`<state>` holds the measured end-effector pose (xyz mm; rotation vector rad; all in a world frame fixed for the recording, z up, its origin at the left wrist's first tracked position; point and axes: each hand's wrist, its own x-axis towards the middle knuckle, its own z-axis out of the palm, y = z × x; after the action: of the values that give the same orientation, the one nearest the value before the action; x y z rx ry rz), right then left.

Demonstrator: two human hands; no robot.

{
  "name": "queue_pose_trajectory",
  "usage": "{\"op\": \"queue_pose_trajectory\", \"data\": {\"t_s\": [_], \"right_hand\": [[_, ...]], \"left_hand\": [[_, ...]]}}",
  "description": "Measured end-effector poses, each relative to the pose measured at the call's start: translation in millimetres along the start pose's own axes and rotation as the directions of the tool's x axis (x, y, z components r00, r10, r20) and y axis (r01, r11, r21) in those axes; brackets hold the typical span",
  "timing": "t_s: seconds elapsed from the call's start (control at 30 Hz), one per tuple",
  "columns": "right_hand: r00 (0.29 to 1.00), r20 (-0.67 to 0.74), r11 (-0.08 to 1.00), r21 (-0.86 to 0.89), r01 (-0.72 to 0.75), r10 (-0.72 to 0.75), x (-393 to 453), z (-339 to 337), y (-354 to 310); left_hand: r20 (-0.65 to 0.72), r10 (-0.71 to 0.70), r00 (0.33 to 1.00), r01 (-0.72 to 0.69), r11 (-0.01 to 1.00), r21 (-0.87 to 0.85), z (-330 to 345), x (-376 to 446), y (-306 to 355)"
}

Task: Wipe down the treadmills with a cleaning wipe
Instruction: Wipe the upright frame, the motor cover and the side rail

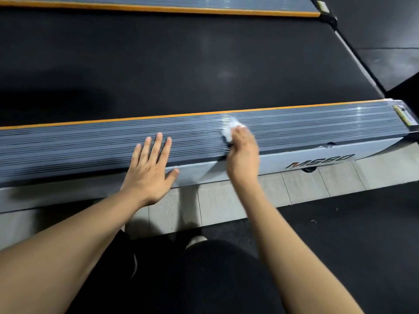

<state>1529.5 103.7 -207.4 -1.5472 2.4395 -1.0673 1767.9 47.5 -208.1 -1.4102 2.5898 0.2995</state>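
- Grey ribbed metal forms the side rail (90, 150) of the treadmill, edged along its far side by an orange strip (158, 116) that borders the black running belt (181, 64).
- The right hand (242, 152) grips a crumpled white cleaning wipe (229, 131), its fingers curled round it, and presses it onto the ribbed top of the rail, toward the rail's right end.
- The left hand (150, 168) rests flat on the same rail, just left of the right hand and apart from it, its fingers straight and spread, the thumb lying over the rail's pale outer face.
- That outer face carries a dark logo (319, 160) to the right of the right hand.
- Pale floor tiles (226, 205) lie beside the treadmill, next to dark matting (362, 234).
- A second orange-edged rail (158, 5) runs along the top of the view.
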Motion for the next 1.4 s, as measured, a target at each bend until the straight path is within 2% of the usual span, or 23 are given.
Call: {"op": "queue_pose_trajectory", "data": {"t_s": [0.07, 0.13, 0.2, 0.23, 0.3, 0.4, 0.5, 0.6, 0.63, 0.7, 0.8, 0.93, 1.0, 1.07, 1.17, 1.27, 1.4], "right_hand": [[0.978, 0.124, 0.984, 0.084, 0.16, -0.169, -21, 26, -37], [0.926, 0.238, 0.953, 0.148, 0.265, -0.294, -36, 41, -55], [0.868, 0.304, 0.917, 0.191, 0.349, -0.394, -35, 32, -44], [0.863, 0.306, 0.914, 0.196, 0.356, -0.402, -32, 23, -30], [0.912, 0.26, 0.946, 0.162, 0.282, -0.317, -26, -4, 6], [0.985, 0.156, 0.997, 0.049, 0.064, -0.071, -18, -48, 60], [0.995, 0.072, 0.998, 0.002, -0.067, 0.067, -9, -68, 79], [0.986, 0.057, 0.985, 0.068, -0.16, 0.156, -10, -51, 60], [0.988, 0.091, 0.986, 0.102, -0.133, 0.124, -15, -41, 47], [0.984, 0.175, 0.986, 0.169, 0.003, -0.033, -26, -16, 17], [0.944, 0.225, 0.958, 0.213, 0.193, -0.24, -37, 9, -21], [0.867, 0.289, 0.908, 0.233, 0.347, -0.406, -32, -7, -2], [0.91, 0.261, 0.942, 0.188, 0.279, -0.322, -26, -28, 31], [0.974, 0.187, 0.99, 0.082, 0.117, -0.131, -19, -55, 65], [0.988, 0.128, 0.992, -0.1, -0.072, 0.085, -3, -100, 109], [0.976, 0.161, 0.977, -0.178, -0.115, 0.144, 12, -118, 117], [0.976, 0.12, 0.976, -0.148, -0.161, 0.179, 6, -104, 103]], "left_hand": [[-0.008, 0.007, 1.0, -0.008, 1.0, -0.019, -1, 0, -1], [-0.028, 0.02, 0.999, -0.021, 0.999, -0.037, -1, 1, -3], [-0.021, 0.024, 0.999, -0.024, 0.999, -0.029, -2, 1, -5], [-0.004, 0.024, 1.0, -0.024, 0.999, -0.028, -4, 1, -5], [0.017, 0.028, 0.999, -0.027, 0.999, -0.046, -5, 0, -5], [0.034, 0.02, 0.999, -0.019, 0.999, -0.03, -6, 0, -3], [0.064, -0.001, 0.998, 0.002, 1.0, -0.029, -7, 1, -1], [0.106, -0.023, 0.994, 0.022, 1.0, 0.009, -9, 1, 1], [0.114, -0.027, 0.993, 0.025, 1.0, 0.017, -11, 1, 3], [0.133, -0.039, 0.99, 0.035, 0.999, 0.028, -15, 3, 6], [0.17, -0.06, 0.984, 0.051, 0.997, 0.056, -21, 4, 10], [0.287, -0.034, 0.957, 0.001, 0.993, 0.116, -41, 7, 3], [0.386, -0.027, 0.922, 0.001, 0.998, 0.067, -58, 16, -1], [0.45, -0.029, 0.893, 0.045, 0.999, -0.025, -72, 22, -4], [0.466, -0.046, 0.884, 0.057, 0.998, -0.009, -78, 24, 3], [0.434, -0.128, 0.892, 0.105, 0.992, 0.076, -72, 21, 24], [0.411, -0.304, 0.859, 0.251, 0.951, 0.18, -66, 29, 68]]}}
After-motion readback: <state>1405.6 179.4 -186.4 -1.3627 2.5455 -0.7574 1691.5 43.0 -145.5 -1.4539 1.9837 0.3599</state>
